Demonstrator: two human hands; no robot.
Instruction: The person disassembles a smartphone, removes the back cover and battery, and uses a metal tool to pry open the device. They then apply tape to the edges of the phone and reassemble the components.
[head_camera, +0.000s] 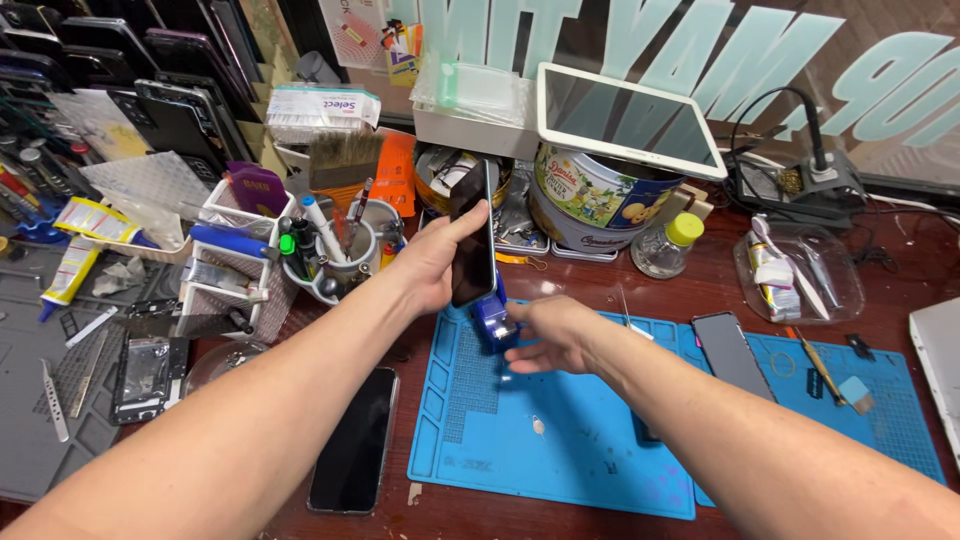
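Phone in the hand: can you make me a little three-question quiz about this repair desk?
1. True or false: the left hand holds the dark phone upright above the blue mat.
2. What does the right hand touch?
A. the yellow-capped bottle
B. the small blue clamp-like tool
C. the white tablet
3. Fill in: a second black phone lies flat on the wooden table, to the ____ of the blue mat.

Key
1. True
2. B, its fingertips are at the tool; whether they grip it is hard to tell.
3. left
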